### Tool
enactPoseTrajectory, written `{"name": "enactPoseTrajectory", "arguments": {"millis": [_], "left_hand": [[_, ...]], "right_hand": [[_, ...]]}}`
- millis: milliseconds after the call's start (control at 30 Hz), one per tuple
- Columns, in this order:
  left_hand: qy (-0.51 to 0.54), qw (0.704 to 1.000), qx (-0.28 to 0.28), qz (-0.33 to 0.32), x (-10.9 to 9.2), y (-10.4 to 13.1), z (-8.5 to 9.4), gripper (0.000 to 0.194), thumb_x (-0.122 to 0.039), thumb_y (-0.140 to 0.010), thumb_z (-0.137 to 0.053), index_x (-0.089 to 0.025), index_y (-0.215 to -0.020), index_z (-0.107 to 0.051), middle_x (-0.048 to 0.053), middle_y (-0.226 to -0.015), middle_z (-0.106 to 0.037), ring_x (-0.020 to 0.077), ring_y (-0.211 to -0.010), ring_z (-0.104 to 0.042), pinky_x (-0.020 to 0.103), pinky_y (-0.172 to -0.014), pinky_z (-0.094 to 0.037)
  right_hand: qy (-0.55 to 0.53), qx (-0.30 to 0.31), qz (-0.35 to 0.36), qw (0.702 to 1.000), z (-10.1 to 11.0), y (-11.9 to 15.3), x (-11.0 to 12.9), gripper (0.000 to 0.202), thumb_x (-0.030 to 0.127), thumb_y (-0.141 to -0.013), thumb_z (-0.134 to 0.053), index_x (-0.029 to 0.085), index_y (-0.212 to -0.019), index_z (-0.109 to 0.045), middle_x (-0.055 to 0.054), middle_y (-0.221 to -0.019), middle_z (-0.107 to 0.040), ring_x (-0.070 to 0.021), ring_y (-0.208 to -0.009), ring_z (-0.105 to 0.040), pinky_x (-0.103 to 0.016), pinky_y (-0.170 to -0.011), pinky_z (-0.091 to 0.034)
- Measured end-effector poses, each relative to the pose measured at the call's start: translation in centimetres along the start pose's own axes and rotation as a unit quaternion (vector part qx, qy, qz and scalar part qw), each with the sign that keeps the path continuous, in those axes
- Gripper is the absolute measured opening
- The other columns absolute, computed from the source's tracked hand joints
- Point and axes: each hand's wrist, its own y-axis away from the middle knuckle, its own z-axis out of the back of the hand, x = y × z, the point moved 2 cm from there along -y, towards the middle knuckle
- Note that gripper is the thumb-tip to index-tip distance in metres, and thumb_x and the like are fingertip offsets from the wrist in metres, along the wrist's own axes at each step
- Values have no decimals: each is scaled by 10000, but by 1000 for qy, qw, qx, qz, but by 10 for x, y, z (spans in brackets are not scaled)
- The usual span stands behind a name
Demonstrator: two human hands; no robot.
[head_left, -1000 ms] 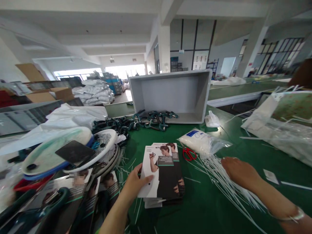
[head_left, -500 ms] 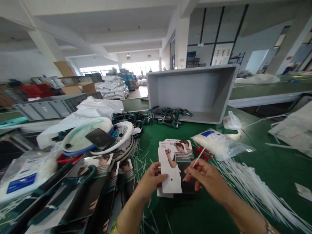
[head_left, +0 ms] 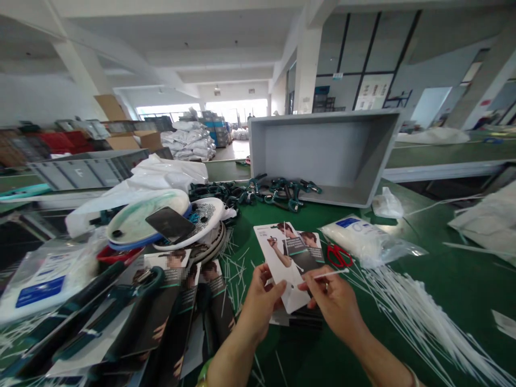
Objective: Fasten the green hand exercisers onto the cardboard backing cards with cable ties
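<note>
My left hand (head_left: 262, 298) grips the lower left of a printed backing card (head_left: 271, 251), thumb on its face. The card is lifted and tilted above a stack of similar cards (head_left: 312, 240). A small hole shows near its lower end. My right hand (head_left: 334, 301) pinches a white cable tie (head_left: 332, 273), one end pointing right. Its fingertips are at the card's lower right edge, by the hole; where the tie's other end goes is hard to make out. Red-handled scissors (head_left: 339, 256) lie just beyond the right hand.
Loose cable ties (head_left: 419, 312) fan out at right, below a bag of ties (head_left: 358, 236). Dark green pruning shears (head_left: 282, 193) lie before a grey crate (head_left: 314, 153) on its side. Cards with shears (head_left: 133, 317), round lids (head_left: 149, 217) and a phone (head_left: 169, 224) are at left.
My left hand has lifted the top card off the stack and turned it, top leaning left. The cable tie in my right hand has swung from steep to nearly level.
</note>
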Motion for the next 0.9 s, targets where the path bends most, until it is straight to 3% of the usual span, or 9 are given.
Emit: {"name": "enactPoseTrajectory", "arguments": {"millis": [133, 267, 367, 533, 633, 767, 900], "left_hand": [[25, 1000, -4, 8, -5, 4, -6, 447, -224, -678, -689, -197, -1031, -415, 77, -1046, -560, 160, -773, -604, 286, -616, -525], [95, 990, 50, 94, -6, 6, -12, 386, -177, -723, -623, -174, -1072, -458, 70, -925, -634, 152, -748, -637, 258, -664, -519], [103, 985, 56, 129, -5, 6, -10, 404, -106, -693, -638, -152, -1070, -498, 55, -860, -654, 119, -705, -640, 218, -679, -516], [82, 978, 121, 148, 1, 6, -9, 519, -185, -662, -732, -190, -1115, -477, 20, -833, -637, 78, -627, -613, 148, -546, -486], [70, 980, 117, 147, 7, 3, -8, 505, -218, -628, -765, -179, -1059, -504, 1, -758, -625, 56, -596, -590, 123, -527, -460], [41, 979, 121, 158, 15, 0, -8, 437, -256, -569, -802, -130, -924, -580, 3, -677, -619, 50, -562, -573, 119, -512, -435], [15, 979, 131, 153, 18, 1, -7, 429, -253, -504, -832, -113, -844, -611, 23, -695, -643, 56, -568, -577, 119, -501, -407]], "right_hand": [[-15, -3, -35, 999, -4, -4, -4, 321, 492, -748, -565, 175, -783, -531, -43, -677, -636, -159, -529, -593, -238, -422, -457], [40, -49, -20, 998, 0, -12, -9, 281, 448, -720, -593, 169, -696, -569, -17, -632, -615, -142, -543, -555, -245, -519, -442], [83, -31, -21, 996, 4, -15, -9, 244, 403, -708, -593, 173, -631, -567, -9, -600, -601, -150, -566, -549, -247, -533, -429], [147, -18, 7, 989, 11, -15, 1, 204, 357, -713, -565, 182, -608, -566, -2, -592, -582, -147, -562, -533, -260, -552, -420], [167, -11, 22, 986, 15, -14, 5, 183, 332, -695, -566, 187, -584, -553, 8, -575, -565, -143, -554, -527, -261, -553, -415], [112, -19, -26, 993, 22, -15, 2, 148, 327, -679, -580, 184, -654, -555, 34, -542, -547, -120, -498, -505, -232, -482, -392], [6, -38, -75, 996, 26, -18, -5, 254, 391, -686, -612, 179, -792, -520, 65, -516, -509, -91, -419, -466, -200, -400, -332]]}}
